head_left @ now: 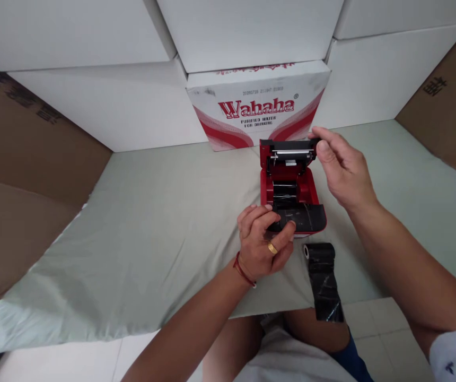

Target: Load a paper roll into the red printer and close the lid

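A black ribbon roll [318, 251] lies at the table [152, 223] edge, its tail hanging over. Just beyond, the left hand [263, 243], fingers curled narrow, pinches black film [305, 217] at the open red printer [310, 187] front. The right hand [343, 170] pinches its raised lid [291, 144]; another black roll [285, 191] sits inside

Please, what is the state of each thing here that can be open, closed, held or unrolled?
Small red plastic printer: lid open.
Printer lid: raised, held by right hand.
Black film strip: pulled out over the front, pinched by left hand.
Loose black roll: partly unrolled, end hanging off the pale green table.
Red-and-white Wahaha carton: closed.
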### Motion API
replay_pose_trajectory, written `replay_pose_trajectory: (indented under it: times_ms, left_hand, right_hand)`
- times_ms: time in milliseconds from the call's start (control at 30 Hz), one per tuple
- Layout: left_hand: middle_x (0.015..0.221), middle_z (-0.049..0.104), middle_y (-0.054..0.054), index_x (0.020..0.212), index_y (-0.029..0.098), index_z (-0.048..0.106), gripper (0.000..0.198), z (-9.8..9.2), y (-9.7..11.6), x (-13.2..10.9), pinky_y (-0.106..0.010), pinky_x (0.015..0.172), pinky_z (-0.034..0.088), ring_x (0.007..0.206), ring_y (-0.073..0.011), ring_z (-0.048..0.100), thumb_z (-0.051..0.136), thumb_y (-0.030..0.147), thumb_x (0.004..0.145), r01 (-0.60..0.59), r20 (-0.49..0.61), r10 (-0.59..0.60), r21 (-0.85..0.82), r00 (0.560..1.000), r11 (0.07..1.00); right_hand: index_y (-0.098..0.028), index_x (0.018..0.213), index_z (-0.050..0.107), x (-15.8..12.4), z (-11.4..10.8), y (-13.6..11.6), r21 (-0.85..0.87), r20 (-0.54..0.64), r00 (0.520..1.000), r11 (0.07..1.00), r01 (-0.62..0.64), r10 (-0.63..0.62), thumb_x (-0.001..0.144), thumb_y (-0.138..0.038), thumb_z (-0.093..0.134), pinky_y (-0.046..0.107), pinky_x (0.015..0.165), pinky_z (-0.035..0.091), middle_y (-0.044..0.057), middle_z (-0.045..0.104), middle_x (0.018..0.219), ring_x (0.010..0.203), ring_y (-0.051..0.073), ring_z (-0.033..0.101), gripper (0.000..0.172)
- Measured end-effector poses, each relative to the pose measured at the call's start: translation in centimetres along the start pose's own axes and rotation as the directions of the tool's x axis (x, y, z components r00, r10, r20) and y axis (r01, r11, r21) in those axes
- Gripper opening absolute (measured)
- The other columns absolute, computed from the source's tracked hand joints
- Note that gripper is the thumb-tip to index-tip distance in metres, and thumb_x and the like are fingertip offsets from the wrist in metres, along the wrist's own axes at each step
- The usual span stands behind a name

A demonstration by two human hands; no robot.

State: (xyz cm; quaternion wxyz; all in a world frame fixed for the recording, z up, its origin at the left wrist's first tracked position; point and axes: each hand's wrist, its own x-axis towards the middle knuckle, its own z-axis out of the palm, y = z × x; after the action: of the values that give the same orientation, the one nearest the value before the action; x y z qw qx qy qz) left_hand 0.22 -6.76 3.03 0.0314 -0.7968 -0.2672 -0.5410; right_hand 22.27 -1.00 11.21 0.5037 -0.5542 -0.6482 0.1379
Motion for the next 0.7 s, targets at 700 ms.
replay_pose_trajectory:
  times_ms: [700]
  left_hand:
    - [0.139, 0.076, -0.009, 0.161, 0.031, 0.046, 0.055, -1.3, -1.9, 0.5, -0.056, 0.134, 0.026, 0.143, -0.0286, 0.065, 0.049, 0.046, 0.108, 0.243, 0.096, -0.226, -0.256, 0.97, 0.936]
  right_hand:
    - [-0.029, 0.101, 0.085, -7.3, -0.8, 1.6, -0.081, -0.049, 0.929, 0.929, 0.362, -0.366, 0.108, -0.022, 0.049, 0.051, 0.089, 0.068, 0.005, 0.088, 0.102, 0.102, 0.026, 0.084, 0.037]
